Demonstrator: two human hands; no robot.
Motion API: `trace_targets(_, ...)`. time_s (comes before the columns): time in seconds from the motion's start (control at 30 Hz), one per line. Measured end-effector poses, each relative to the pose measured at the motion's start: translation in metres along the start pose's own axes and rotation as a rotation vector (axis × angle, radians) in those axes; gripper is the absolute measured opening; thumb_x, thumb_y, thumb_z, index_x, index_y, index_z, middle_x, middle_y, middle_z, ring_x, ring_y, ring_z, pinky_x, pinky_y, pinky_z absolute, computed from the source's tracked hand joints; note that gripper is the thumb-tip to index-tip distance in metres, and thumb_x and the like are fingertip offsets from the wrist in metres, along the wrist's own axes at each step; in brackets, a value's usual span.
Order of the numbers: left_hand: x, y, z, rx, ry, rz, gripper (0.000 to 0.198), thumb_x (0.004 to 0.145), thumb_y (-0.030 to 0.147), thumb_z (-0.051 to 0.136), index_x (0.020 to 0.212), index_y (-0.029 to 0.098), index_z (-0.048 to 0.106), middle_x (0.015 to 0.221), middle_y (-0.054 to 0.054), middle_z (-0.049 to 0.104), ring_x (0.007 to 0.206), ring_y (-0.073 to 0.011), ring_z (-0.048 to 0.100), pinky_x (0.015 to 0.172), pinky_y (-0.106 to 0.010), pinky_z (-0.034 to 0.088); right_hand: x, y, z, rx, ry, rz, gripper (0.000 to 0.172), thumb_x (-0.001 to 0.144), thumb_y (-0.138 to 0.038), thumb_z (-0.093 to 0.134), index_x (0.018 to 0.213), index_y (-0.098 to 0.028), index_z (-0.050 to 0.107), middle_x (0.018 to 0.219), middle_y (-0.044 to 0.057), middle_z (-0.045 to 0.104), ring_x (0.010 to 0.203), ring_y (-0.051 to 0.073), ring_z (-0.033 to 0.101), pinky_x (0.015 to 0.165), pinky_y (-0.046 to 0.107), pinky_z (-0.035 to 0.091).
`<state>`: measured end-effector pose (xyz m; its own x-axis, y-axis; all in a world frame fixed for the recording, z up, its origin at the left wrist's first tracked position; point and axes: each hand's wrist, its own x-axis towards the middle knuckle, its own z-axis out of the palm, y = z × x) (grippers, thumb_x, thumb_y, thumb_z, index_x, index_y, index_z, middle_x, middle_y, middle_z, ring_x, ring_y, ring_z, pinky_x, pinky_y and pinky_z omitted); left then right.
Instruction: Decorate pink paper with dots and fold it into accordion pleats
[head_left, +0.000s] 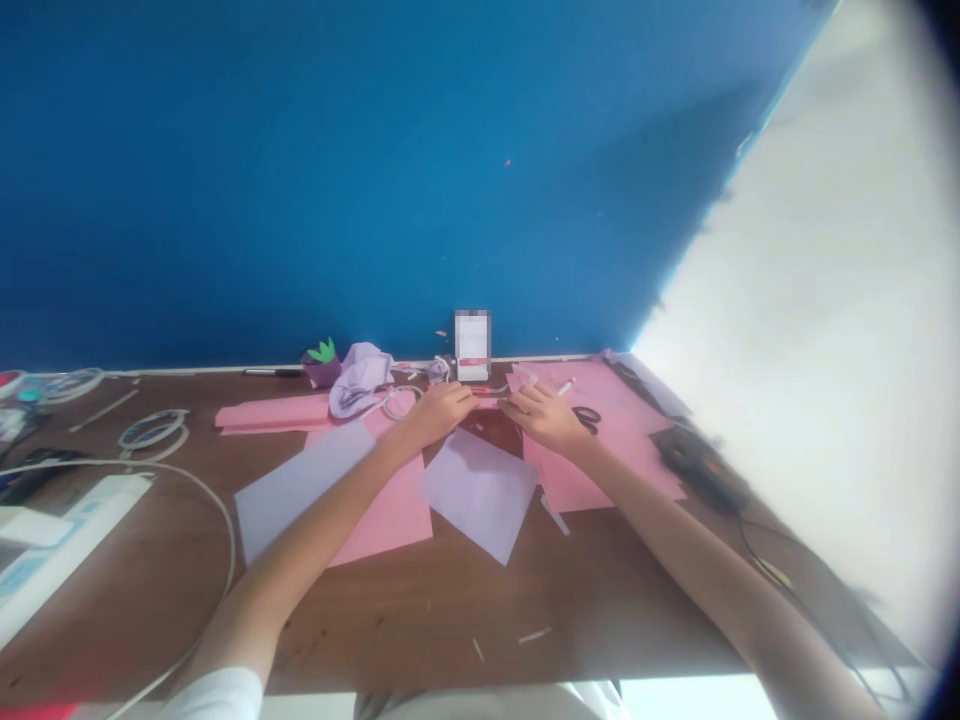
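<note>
Both hands meet near the back of the brown table. My left hand [445, 410] is closed, its fingertips pinching one end of a narrow pink paper strip [488, 403]. At the strip's other end, the bent fingers of my right hand [546, 412] press together on it. Much of the strip is hidden by the fingers. Just behind it lies an orange-red pen-like item [480, 390]. A lilac paper sheet [480, 490] lies below the hands. Dark-handled scissors [587, 416] rest beside my right wrist on pink paper [622, 440].
A phone [472, 345] stands against the blue wall. Crumpled lilac paper [361, 378], a folded pink sheet [274, 412] and a purple-and-green paper piece [322, 365] are at left. A white power strip [75, 550] and cable [231, 540] occupy the left side; a black device [705, 470] sits right.
</note>
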<state>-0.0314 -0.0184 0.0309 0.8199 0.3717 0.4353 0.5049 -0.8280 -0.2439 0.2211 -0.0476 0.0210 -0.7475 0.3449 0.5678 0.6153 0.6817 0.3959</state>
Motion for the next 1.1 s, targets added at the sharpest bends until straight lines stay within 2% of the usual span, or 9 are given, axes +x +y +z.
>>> trace_targets(0.13,-0.007,0.002,0.015,0.064,0.05,0.016,0.024,0.094,0.008,0.035,0.095,0.014,0.059,0.091,-0.008,0.06,0.087,-0.0187,0.056,0.076,-0.032,0.044,-0.002,-0.002,0.004,0.014,0.003,-0.038,0.025,0.093,-0.009,0.042,0.108,-0.015,0.061,0.089,0.008,0.062,0.083,0.02,0.049,0.076,0.035,0.038)
trace_targets(0.3,-0.011,0.005,0.016,0.125,0.118,0.006,0.027,0.094,0.009,0.033,0.098,0.015,0.059,0.092,-0.009,0.061,0.087,-0.0184,0.057,0.076,-0.032,0.044,-0.001,-0.004,0.001,0.069,-0.065,-0.008,0.027,0.093,-0.008,0.04,0.108,-0.014,0.062,0.094,0.01,0.061,0.087,0.021,0.049,0.077,0.036,0.037)
trace_targets(0.5,-0.012,0.008,0.022,0.018,-0.044,0.108,0.028,0.095,0.012,0.033,0.093,0.015,0.061,0.087,-0.008,0.062,0.083,-0.018,0.058,0.074,-0.031,0.045,-0.002,-0.006,0.007,0.185,-0.324,0.001,0.026,0.091,-0.009,0.04,0.091,-0.014,0.066,0.088,0.009,0.059,0.087,0.021,0.051,0.076,0.034,0.036)
trace_targets(0.6,-0.013,0.008,0.025,-0.044,-0.105,0.098,0.025,0.094,0.013,0.036,0.095,0.015,0.061,0.089,-0.008,0.062,0.083,-0.0177,0.059,0.072,-0.029,0.046,-0.002,-0.009,0.007,0.257,-0.403,0.052,0.022,0.089,-0.012,0.044,0.092,-0.015,0.066,0.089,0.009,0.06,0.087,0.02,0.053,0.076,0.032,0.036)
trace_targets(0.77,-0.013,0.007,0.022,-0.109,-0.156,0.013,0.023,0.095,0.019,0.04,0.103,0.019,0.062,0.094,-0.006,0.062,0.087,-0.0169,0.059,0.071,-0.026,0.045,-0.001,-0.012,0.002,0.353,-0.434,0.168,0.023,0.09,-0.015,0.045,0.098,-0.015,0.067,0.093,0.009,0.063,0.089,0.019,0.057,0.078,0.03,0.039)
trace_targets(0.87,-0.013,0.006,0.023,-0.144,-0.184,-0.036,0.024,0.096,0.026,0.041,0.1,0.019,0.064,0.091,-0.006,0.062,0.087,-0.0164,0.059,0.07,-0.024,0.044,-0.002,-0.012,0.003,0.389,-0.44,0.232,0.024,0.092,-0.016,0.043,0.097,-0.016,0.067,0.093,0.008,0.064,0.085,0.018,0.058,0.076,0.029,0.04)
trace_targets(1.1,-0.01,0.005,0.033,-0.312,-0.169,-0.156,0.026,0.097,0.029,0.04,0.094,0.018,0.064,0.092,-0.005,0.062,0.087,-0.0155,0.06,0.074,-0.025,0.045,-0.003,-0.013,0.009,0.391,-0.403,0.363,0.021,0.094,-0.017,0.043,0.098,-0.016,0.063,0.1,0.009,0.065,0.095,0.019,0.059,0.083,0.03,0.04)
